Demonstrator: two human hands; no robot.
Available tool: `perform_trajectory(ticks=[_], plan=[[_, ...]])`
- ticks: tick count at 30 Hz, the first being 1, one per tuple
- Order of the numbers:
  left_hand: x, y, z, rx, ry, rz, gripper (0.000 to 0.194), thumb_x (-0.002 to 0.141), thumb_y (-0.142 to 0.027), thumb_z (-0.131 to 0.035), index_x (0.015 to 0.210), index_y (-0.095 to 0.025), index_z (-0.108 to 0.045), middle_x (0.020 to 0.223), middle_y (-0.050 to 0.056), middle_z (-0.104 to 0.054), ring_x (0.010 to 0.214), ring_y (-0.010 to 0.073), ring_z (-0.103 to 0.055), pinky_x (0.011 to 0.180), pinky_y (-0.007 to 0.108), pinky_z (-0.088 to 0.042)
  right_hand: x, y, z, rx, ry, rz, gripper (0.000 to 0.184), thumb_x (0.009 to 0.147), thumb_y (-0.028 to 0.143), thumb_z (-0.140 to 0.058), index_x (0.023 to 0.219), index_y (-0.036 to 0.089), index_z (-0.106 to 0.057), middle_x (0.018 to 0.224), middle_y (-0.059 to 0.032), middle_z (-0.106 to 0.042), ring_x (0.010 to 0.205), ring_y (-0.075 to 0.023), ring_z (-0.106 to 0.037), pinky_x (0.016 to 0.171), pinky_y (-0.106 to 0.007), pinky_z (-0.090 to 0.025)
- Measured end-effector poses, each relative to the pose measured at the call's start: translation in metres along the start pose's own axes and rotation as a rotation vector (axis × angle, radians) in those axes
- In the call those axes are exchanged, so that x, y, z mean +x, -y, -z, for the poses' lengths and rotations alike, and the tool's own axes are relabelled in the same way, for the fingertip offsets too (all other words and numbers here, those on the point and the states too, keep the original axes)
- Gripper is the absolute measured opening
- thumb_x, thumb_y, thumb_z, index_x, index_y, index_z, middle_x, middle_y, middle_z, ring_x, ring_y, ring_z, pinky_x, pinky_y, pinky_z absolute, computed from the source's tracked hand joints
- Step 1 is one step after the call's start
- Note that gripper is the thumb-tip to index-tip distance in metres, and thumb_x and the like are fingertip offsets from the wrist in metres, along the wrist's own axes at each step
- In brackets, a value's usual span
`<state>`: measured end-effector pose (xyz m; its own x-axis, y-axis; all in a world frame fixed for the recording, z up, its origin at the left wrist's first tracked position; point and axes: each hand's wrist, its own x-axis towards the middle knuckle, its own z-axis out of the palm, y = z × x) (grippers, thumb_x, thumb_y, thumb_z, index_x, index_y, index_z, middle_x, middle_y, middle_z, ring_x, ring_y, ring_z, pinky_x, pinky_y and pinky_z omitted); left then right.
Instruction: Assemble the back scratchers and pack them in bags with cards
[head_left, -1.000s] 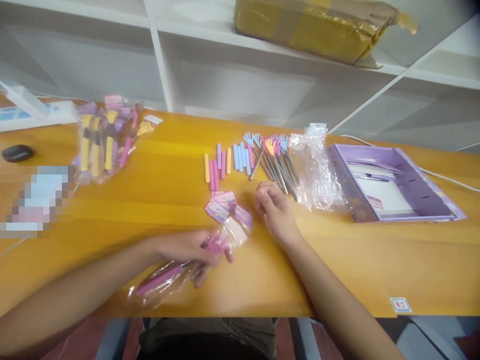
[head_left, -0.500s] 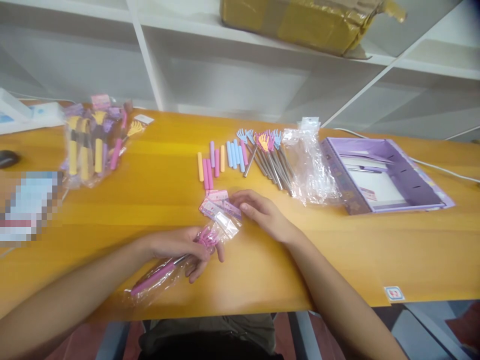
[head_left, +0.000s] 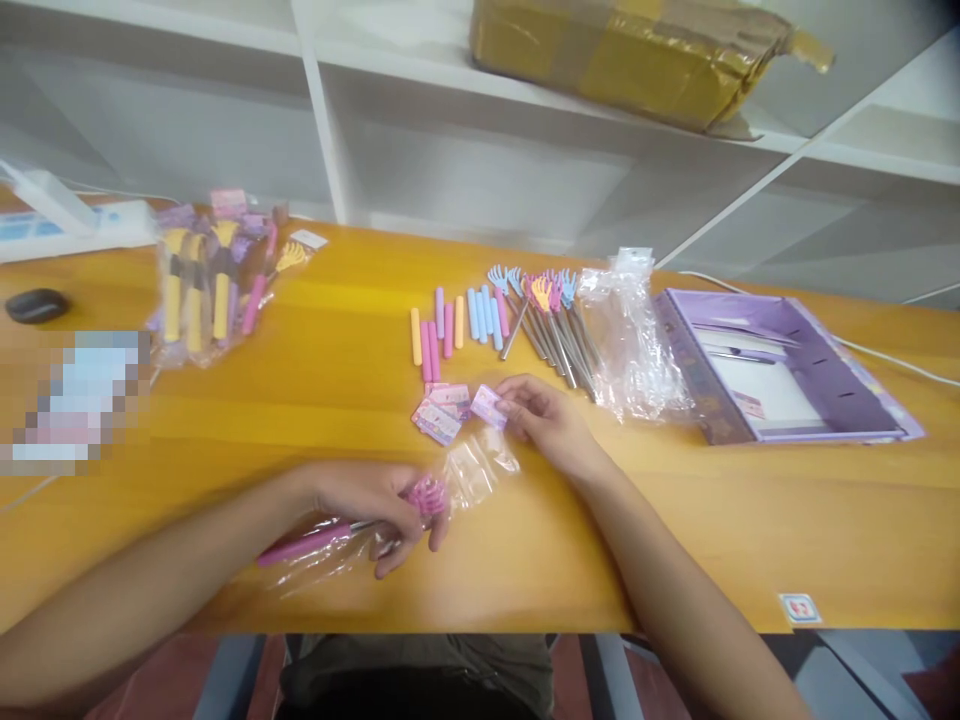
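Observation:
My left hand (head_left: 375, 500) is closed around a pink back scratcher (head_left: 330, 535) that lies inside a clear plastic sleeve (head_left: 472, 470) on the orange table (head_left: 300, 400). The pink claw head (head_left: 426, 494) shows by my fingertips. My right hand (head_left: 547, 420) pinches a small purple label card (head_left: 489, 406) beside a little pile of label cards (head_left: 439, 410). Behind them lie loose coloured handle grips (head_left: 454, 325) and a row of metal scratchers with coloured heads (head_left: 544, 315).
A crumpled clear bag (head_left: 634, 340) and an open purple box (head_left: 780, 370) sit at the right. A bag of packed scratchers (head_left: 210, 280) lies at the left, near a dark mouse (head_left: 34, 305). White shelves with a taped cardboard parcel (head_left: 637, 55) rise behind.
My right hand has picked a purple label card off the pile and lifted it slightly. My left hand keeps its hold on the sleeved pink scratcher.

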<state>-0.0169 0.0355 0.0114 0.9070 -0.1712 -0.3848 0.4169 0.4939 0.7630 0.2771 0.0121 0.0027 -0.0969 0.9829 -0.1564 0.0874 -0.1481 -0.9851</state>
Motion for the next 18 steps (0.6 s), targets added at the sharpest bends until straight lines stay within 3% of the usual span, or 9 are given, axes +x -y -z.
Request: perform_trajectory(ticks=[4,6,10,11,13,16,18], plan=[[0.000,0.000,-0.001,-0.005,0.025,0.019,0.011,0.091,-0.020,-0.062,0.102,-0.021,-0.061,0.060,-0.002,-0.068,0.051,0.0145,-0.059,0.054,0.023,-0.045,0.004,-0.006,-0.007,-0.029,-0.027,0.020,0.046,0.090,0.062,-0.080,0.106,0.022,-0.065,0.076,0.0018,-0.065,0.059,-0.0126,-0.056,0.056,-0.027,-0.046],[0.001,0.003,-0.001,-0.025,0.027,-0.004,0.011,0.090,-0.021,-0.063,0.101,-0.020,-0.061,0.060,-0.001,-0.068,0.050,0.0150,-0.059,0.053,0.024,-0.045,0.004,-0.007,-0.012,-0.092,-0.016,0.091,0.041,0.095,0.058,-0.075,0.113,0.022,-0.066,0.088,-0.0023,-0.069,0.064,-0.0143,-0.060,0.063,-0.031,-0.051],[0.003,0.007,0.001,-0.074,0.009,-0.053,0.013,0.092,-0.029,-0.067,0.100,-0.020,-0.063,0.060,0.001,-0.069,0.049,0.0166,-0.060,0.050,0.024,-0.044,-0.004,0.001,-0.012,-0.288,-0.134,0.273,0.021,0.104,0.041,-0.063,0.114,0.023,-0.069,0.113,-0.0074,-0.067,0.073,-0.0144,-0.061,0.073,-0.035,-0.053],[0.003,0.007,0.001,-0.086,0.006,-0.063,0.015,0.093,-0.031,-0.069,0.101,-0.020,-0.064,0.059,0.001,-0.068,0.047,0.0167,-0.059,0.048,0.024,-0.043,-0.008,0.005,-0.010,-0.291,-0.085,0.271,0.018,0.105,0.038,-0.061,0.113,0.023,-0.069,0.112,-0.0069,-0.067,0.073,-0.0143,-0.060,0.073,-0.034,-0.052],[0.002,0.006,0.001,-0.101,0.004,-0.076,0.017,0.094,-0.033,-0.069,0.102,-0.020,-0.065,0.055,-0.001,-0.064,0.042,0.0159,-0.055,0.043,0.023,-0.037,-0.016,0.012,-0.010,-0.232,0.153,0.213,0.020,0.101,0.037,-0.067,0.116,0.024,-0.069,0.107,-0.0050,-0.068,0.075,-0.0144,-0.059,0.072,-0.031,-0.052],[0.001,0.004,0.001,-0.116,-0.003,-0.102,0.018,0.095,-0.035,-0.069,0.101,-0.019,-0.066,0.052,-0.002,-0.060,0.038,0.0139,-0.050,0.039,0.022,-0.030,-0.030,0.017,-0.025,-0.103,0.524,0.105,0.044,0.088,0.047,-0.086,0.121,0.024,-0.069,0.098,-0.0023,-0.069,0.076,-0.0152,-0.059,0.068,-0.028,-0.051],[0.001,0.004,0.002,-0.134,0.006,-0.115,0.021,0.096,-0.039,-0.070,0.100,-0.018,-0.067,0.052,-0.002,-0.060,0.039,0.0144,-0.051,0.039,0.023,-0.033,-0.037,0.014,-0.044,0.007,0.572,0.044,0.045,0.091,0.060,-0.081,0.112,0.022,-0.070,0.081,0.0008,-0.064,0.068,-0.0144,-0.055,0.061,-0.027,-0.047]])
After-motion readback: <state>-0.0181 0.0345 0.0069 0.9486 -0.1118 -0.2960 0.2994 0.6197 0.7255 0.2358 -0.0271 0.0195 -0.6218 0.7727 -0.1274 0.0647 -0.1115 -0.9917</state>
